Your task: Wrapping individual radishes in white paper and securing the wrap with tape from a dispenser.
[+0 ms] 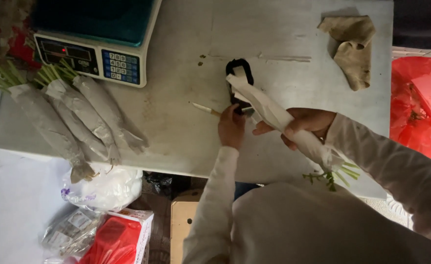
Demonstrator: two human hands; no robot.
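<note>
A scale (95, 46), a crumpled cloth (352, 49) and a red bag (418, 105) surround the table (176, 122).

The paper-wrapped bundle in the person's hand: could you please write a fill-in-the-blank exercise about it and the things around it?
1. The right hand grips a bundle of green stems wrapped in ____.
2. At the table's left edge lie ____ more wrapped bundles.
3. The left hand rests beside a black ____ dispenser.
4. A crumpled ____ lies at the table's far right corner.

Missing words: paper; three; tape; cloth
</note>
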